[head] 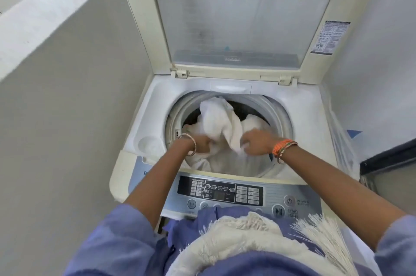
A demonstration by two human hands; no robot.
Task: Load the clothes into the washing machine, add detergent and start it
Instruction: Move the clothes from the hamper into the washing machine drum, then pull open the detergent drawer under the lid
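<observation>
A top-loading washing machine (pixel 299 122) stands in front of me with its lid (pixel 240 23) raised upright. White clothes (pixel 217 122) fill the round drum, one piece bunched high at the middle. Both my hands reach into the drum. My left hand (pixel 203 142) grips the white cloth at the drum's left front. My right hand (pixel 255 142) clutches a fold of the same white cloth at the right. The control panel (pixel 225 191) runs along the machine's near edge, with a power button (pixel 289 201) and a start/pause button (pixel 278 211) at its right.
A round recess (pixel 149 144) sits in the machine's top at the left front. Grey walls close in on the left and right. A dark edge (pixel 387 158) juts out at the right. A white fringed scarf (pixel 247 235) hangs on my chest.
</observation>
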